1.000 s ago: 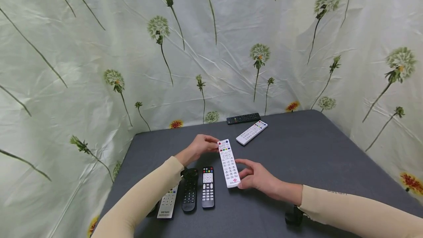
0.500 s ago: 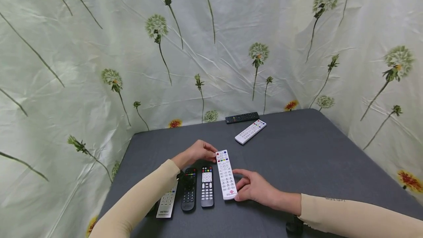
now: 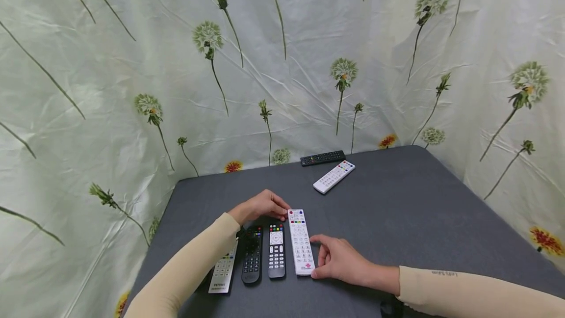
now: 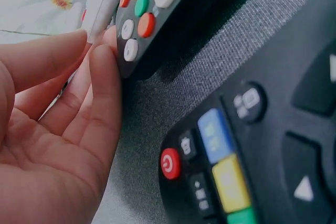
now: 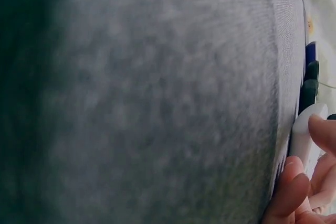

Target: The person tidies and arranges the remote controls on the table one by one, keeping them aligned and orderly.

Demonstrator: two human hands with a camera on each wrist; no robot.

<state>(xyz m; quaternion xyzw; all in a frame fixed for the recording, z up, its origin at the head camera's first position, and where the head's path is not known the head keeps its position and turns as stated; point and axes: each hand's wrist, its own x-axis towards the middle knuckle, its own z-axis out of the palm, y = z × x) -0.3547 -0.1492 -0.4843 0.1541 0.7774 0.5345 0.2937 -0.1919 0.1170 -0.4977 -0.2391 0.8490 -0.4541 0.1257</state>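
A long white remote control (image 3: 301, 244) with a red logo at its near end lies at the right end of a row of remotes. My left hand (image 3: 265, 206) pinches its far left corner with thumb and fingers. At its near right side my right hand (image 3: 342, 261) holds it, thumb at the bottom corner and index finger along the edge. Just left of it lies a slim black remote with white keys (image 3: 276, 251). In the left wrist view, the white remote's end (image 4: 100, 6) shows close to my fingertips, beside the slim black remote (image 4: 142, 30).
Further left lie a black remote (image 3: 252, 259) and a pale grey remote (image 3: 222, 274), partly under my left sleeve. Another white remote (image 3: 334, 177) and a black one (image 3: 323, 158) lie at the back of the dark grey table (image 3: 388, 200). A flowered curtain (image 3: 247, 77) hangs behind.
Both hands have brought the white remote nearer to me and slightly left, alongside the slim black remote. It has turned more in line with the row.
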